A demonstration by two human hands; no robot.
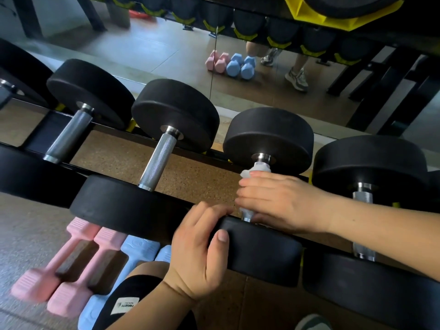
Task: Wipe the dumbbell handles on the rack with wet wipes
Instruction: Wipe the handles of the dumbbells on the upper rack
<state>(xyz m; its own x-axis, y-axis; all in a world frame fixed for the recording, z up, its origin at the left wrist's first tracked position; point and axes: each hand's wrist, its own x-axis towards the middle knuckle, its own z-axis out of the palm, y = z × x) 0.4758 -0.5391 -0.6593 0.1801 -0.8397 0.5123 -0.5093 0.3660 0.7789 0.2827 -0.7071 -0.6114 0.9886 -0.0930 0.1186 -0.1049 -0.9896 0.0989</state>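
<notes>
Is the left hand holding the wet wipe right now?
No, the right hand holds the wet wipe around the dumbbell handle, while the left hand grips that dumbbell's near head.

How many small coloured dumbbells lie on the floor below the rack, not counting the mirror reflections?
4. The outer pink dumbbell is at lower left, with the second pink dumbbell beside it. Next come the first blue dumbbell and the second blue dumbbell, which is mostly hidden behind the person. More may be hidden.

Bare hands (pixel 200 253), black garment (pixel 133 294) bearing white label (pixel 125 307).
</notes>
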